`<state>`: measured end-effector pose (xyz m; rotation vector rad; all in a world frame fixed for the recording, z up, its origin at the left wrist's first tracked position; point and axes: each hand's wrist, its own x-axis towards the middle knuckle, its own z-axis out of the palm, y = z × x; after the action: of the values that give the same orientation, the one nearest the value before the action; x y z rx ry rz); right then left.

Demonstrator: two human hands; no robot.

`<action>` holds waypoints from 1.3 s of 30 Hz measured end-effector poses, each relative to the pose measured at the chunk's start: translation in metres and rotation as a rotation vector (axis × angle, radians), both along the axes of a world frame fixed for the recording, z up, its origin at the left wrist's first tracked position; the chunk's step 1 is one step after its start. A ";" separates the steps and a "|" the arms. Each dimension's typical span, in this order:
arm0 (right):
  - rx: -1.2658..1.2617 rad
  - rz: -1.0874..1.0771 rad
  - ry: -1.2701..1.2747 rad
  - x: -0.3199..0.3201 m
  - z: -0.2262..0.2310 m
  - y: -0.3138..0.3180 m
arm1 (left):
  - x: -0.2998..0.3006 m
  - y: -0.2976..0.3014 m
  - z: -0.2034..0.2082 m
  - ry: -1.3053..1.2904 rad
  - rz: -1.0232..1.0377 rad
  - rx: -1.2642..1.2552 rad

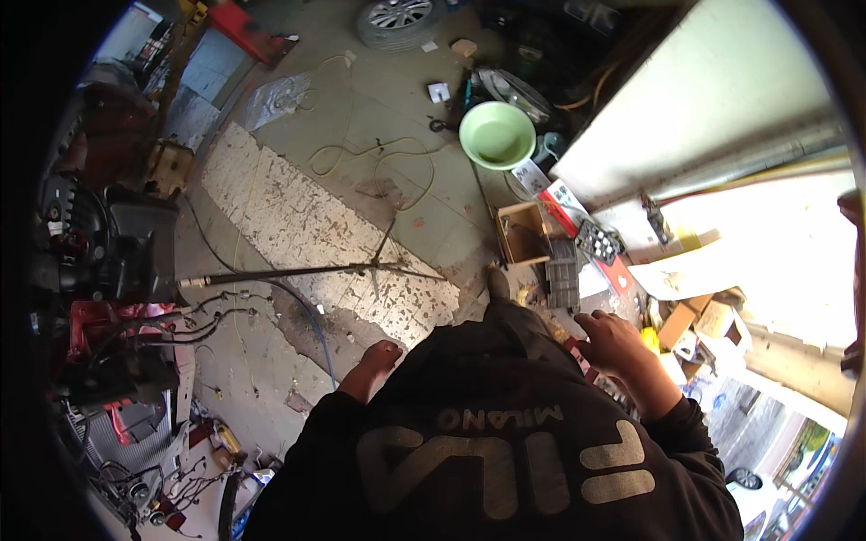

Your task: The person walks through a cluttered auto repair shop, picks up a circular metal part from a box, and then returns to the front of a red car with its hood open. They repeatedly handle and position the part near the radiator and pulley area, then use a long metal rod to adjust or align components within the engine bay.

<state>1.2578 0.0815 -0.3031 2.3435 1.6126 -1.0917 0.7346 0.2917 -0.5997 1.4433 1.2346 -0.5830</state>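
My left hand [381,357] hangs beside the dark sweatshirt, over the worn floor. Its fingers are foreshortened and mostly hidden; no held thing shows. My right hand [617,343] is out at the other side with its fingers bent loosely and a little apart, and nothing visible is gripped. Just below its fingertips lies a red and white item [582,362], partly covered by my body; whether they touch is unclear. Ahead of the right hand are a dark ribbed tray [562,284] and an open cardboard box [511,256].
A stand with a long pole [289,273] lies across the floor ahead, near a blue hose [317,332] and a looping yellow cable [431,171]. Car parts [135,243] crowd the left side. A green basin [497,135] and a wheel [397,20] are farther off. Boxes [678,323] line the right.
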 end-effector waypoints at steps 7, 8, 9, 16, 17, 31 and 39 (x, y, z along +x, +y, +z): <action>0.118 0.113 -0.106 0.115 0.014 0.122 | 0.157 0.116 0.052 -0.122 -0.075 0.437; 0.142 0.132 -0.108 0.122 0.013 0.147 | 0.177 0.135 0.053 -0.141 -0.062 0.449; 0.121 0.153 -0.115 0.124 0.014 0.174 | 0.194 0.153 0.053 -0.180 -0.073 0.493; 0.528 0.376 0.095 0.097 0.004 0.405 | 0.271 0.316 0.023 -0.057 -0.244 0.458; 0.543 0.403 0.130 0.095 0.000 0.435 | 0.279 0.342 0.017 -0.079 -0.247 0.465; -0.397 0.180 -0.211 0.328 -0.285 0.494 | 0.217 0.683 0.016 0.075 -0.154 0.369; -0.729 -0.451 0.490 0.384 -0.307 0.642 | 0.128 0.789 -0.012 -0.284 0.505 0.099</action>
<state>1.6413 0.7236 -0.6103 2.0306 0.5447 -2.0323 0.8624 1.0808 -0.6120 1.1792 1.3426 0.0257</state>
